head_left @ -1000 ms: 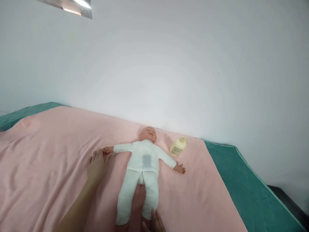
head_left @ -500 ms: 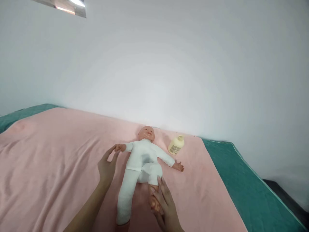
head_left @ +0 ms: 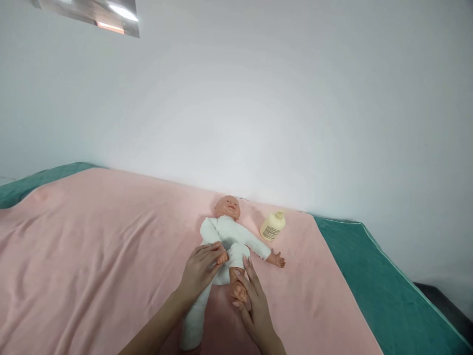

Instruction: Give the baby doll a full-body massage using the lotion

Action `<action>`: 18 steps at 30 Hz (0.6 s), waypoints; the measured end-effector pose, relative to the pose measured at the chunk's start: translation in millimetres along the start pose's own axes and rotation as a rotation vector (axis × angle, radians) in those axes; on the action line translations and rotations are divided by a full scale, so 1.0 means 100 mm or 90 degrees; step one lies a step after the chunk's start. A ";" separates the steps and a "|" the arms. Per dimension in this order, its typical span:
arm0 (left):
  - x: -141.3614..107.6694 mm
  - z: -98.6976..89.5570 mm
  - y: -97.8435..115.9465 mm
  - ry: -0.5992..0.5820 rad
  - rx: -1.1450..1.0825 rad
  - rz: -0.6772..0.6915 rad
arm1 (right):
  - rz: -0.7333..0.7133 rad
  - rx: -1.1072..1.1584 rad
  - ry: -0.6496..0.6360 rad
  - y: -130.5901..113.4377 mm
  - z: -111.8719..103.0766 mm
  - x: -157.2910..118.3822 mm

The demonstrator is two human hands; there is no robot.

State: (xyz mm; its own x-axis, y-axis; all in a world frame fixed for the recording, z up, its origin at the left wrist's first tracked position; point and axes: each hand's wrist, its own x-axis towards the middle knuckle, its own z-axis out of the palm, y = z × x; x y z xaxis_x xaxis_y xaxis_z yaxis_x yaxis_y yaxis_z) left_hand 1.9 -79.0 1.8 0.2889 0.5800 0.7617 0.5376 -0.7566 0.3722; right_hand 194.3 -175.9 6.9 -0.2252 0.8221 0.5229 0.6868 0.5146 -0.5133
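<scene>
A baby doll with a white cloth body lies on its back, head toward the wall. My left hand is closed around the doll's hand on the left, holding that arm bent across the belly. My right hand grips the doll's bare lower leg and foot on the right, with that knee bent up. The doll's other leg lies stretched toward me, partly covered by my left forearm. Its other arm rests out to the right with spread fingers.
A pale yellow pump bottle stands right of the doll's head. Beneath everything is a pink blanket with wrinkles on the left, over a green cover. A white wall rises directly behind.
My left hand has brought the doll's arm from out at the side inward across its belly. My right hand has pushed the held leg slightly up toward the belly.
</scene>
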 end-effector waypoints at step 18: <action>-0.03 -0.62 -0.56 0.192 -0.081 -0.663 | -0.143 -0.270 0.037 -0.24 0.19 -0.89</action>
State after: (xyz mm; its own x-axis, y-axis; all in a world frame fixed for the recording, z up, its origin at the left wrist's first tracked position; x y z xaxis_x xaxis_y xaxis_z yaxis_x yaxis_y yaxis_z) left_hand -78.1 -56.5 11.7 -0.4754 0.8696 0.1332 0.3146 0.0267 0.9488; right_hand 184.8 -256.9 -39.9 -0.3694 0.6809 0.6324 0.8494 0.5234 -0.0673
